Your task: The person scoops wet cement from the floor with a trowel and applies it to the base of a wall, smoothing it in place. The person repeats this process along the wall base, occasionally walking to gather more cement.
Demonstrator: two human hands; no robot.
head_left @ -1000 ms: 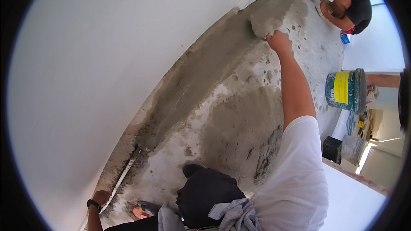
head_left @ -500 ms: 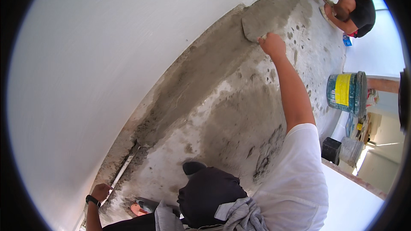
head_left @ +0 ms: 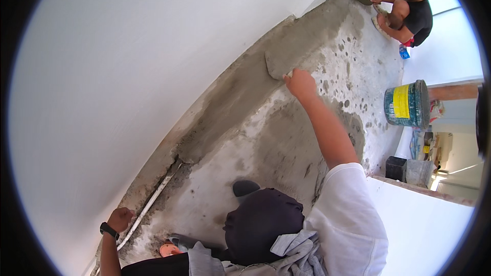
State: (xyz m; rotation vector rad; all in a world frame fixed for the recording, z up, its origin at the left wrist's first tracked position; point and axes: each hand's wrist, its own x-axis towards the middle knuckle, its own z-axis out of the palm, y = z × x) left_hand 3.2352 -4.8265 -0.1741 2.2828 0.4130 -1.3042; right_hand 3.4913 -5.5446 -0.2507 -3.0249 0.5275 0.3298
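My right hand (head_left: 300,84) is closed around the handle of a trowel, arm stretched out ahead. The trowel's flat grey blade (head_left: 279,65) lies on a strip of wet mortar (head_left: 220,122) along the foot of the white wall; blade and mortar are nearly the same colour. At lower left, my left hand (head_left: 121,220), with a black band on the wrist, is held low by the wall with its fingers curled. It is beside a thin white pipe (head_left: 153,197) that runs along a groove up to the mortar's near end. Whatever the curled fingers may hold is hidden.
A co-worker (head_left: 411,15) squats at the far right, holding another trowel (head_left: 363,1). A dark green bucket (head_left: 406,103) with a yellow label stands on the right, beyond a black container (head_left: 396,167). The white wall (head_left: 128,71) fills the left. Near my legs lies an orange item (head_left: 170,249).
My right hand has drawn the trowel back along the mortar, nearer to me and leftward. My left hand has shifted slightly up by the pipe. The co-worker's trowel shows more clearly.
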